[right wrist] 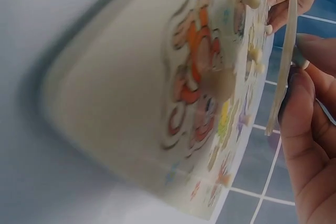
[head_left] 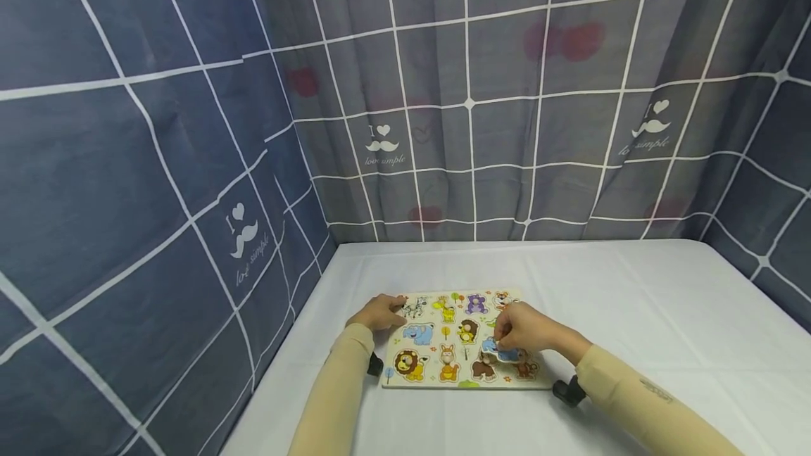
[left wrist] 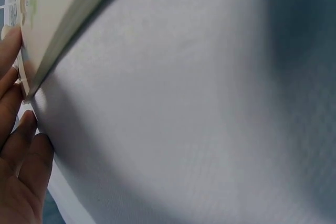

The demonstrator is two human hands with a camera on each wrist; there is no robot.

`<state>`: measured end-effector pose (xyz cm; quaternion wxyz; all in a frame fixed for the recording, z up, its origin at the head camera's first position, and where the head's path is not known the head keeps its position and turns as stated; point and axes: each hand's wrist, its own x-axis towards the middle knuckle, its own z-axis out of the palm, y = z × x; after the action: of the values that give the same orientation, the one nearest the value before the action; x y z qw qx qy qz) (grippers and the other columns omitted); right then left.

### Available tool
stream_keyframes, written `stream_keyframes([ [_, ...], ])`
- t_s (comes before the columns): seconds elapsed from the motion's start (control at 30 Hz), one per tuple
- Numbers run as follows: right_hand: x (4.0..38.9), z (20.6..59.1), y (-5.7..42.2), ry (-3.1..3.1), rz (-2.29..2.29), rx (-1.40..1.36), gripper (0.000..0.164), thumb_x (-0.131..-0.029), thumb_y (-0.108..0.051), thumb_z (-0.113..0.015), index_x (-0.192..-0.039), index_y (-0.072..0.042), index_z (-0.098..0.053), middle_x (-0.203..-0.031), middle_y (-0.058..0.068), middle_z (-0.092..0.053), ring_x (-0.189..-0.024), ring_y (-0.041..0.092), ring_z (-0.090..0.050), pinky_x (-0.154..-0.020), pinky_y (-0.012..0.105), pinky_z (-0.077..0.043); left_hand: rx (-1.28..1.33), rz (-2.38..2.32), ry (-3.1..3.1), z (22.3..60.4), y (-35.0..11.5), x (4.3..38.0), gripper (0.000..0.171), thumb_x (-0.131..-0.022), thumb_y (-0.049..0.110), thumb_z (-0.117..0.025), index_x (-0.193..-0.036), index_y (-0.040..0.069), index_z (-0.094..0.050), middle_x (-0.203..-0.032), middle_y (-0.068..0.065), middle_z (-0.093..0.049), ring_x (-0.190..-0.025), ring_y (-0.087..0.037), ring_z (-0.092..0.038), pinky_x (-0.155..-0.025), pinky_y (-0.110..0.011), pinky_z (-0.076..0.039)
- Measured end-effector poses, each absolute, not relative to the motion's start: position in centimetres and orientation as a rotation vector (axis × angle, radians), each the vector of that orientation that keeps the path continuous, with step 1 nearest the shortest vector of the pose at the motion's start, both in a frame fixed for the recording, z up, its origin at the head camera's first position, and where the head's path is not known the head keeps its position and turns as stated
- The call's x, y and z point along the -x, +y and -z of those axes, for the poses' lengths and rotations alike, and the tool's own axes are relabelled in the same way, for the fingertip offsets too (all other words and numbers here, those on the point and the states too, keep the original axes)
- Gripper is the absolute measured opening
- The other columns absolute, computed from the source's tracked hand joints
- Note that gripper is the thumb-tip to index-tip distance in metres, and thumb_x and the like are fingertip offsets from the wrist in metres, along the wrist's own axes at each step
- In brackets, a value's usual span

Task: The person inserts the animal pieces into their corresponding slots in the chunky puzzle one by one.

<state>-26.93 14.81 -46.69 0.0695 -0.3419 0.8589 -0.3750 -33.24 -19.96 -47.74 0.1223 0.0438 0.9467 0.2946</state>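
Observation:
A wooden animal puzzle board [head_left: 431,382] lies flat on the table, with knobbed pieces in it. My right hand [head_left: 531,329] pinches a small knob [right wrist: 301,61] on a blue puzzle piece [head_left: 502,351] between thumb and index finger. That piece is raised over the board's right part, overlapping the brown animals of the front row in the head view; the right wrist view shows its thin wooden edge. At the board's left edge, my left hand [head_left: 376,313] touches the rim near the zebra [head_left: 415,307], fingers fairly straight.
Other pieces on the board include a blue elephant [head_left: 418,333], a lion [head_left: 410,365], a giraffe [head_left: 445,309] and a purple animal [head_left: 476,303]. A white cloth [head_left: 621,287] covers the table. Grey checked curtains [head_left: 437,195] hang behind and at both sides.

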Motion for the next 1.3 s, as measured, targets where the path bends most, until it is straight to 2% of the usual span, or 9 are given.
stream_keyframes([
  [0.43, 28.2, 45.7, 12.9, 2.612, 1.122, 0.972, 0.012, -0.078, 0.002, -0.076, -0.073, -0.01, -0.073, -0.067, -0.005, -0.067, -0.056, 0.004, -0.054, -0.052, 0.02, -0.049, -0.132, -0.859, 2.761, 47.4, -19.9, 33.2, 0.059, -0.089, 0.019, -0.075, -0.144, 0.013, -0.055, -0.151, -0.014, -0.051, -0.142, -0.033, -0.045, -0.119, -0.048, -0.036],
  [0.87, 29.2, 45.0, 10.2, 2.646, 1.087, 0.96, 0.012, -0.08, -0.002, -0.078, -0.073, -0.011, -0.075, -0.068, -0.006, -0.068, -0.056, 0.006, -0.056, -0.052, 0.022, -0.05, -0.135, -0.892, 2.758, 47.8, -20.1, 33.5, 0.061, -0.087, 0.021, -0.078, -0.144, 0.015, -0.056, -0.152, -0.014, -0.05, -0.142, -0.032, -0.045, -0.119, -0.048, -0.036],
  [1.07, 29.8, 44.5, 8.6, 2.626, 1.097, 0.974, 0.013, -0.081, -0.001, -0.078, -0.073, -0.01, -0.075, -0.071, -0.004, -0.07, -0.057, 0.008, -0.06, -0.054, 0.023, -0.052, -0.121, -0.851, 2.778, 47.5, -20.2, 33.3, 0.06, -0.088, 0.025, -0.077, -0.144, 0.018, -0.056, -0.154, -0.014, -0.047, -0.145, -0.035, -0.041, -0.12, -0.052, -0.033],
  [1.3, 30.1, 44.2, 6.9, 2.602, 1.103, 0.97, 0.008, -0.081, 0.002, -0.078, -0.076, -0.005, -0.076, -0.074, 0.0, -0.072, -0.053, 0.015, -0.062, -0.052, 0.024, -0.053, -0.143, -0.868, 2.769, 47.7, -20.2, 33.4, 0.06, -0.089, 0.023, -0.077, -0.144, 0.017, -0.056, -0.154, -0.015, -0.047, -0.145, -0.035, -0.04, -0.12, -0.052, -0.033],
])
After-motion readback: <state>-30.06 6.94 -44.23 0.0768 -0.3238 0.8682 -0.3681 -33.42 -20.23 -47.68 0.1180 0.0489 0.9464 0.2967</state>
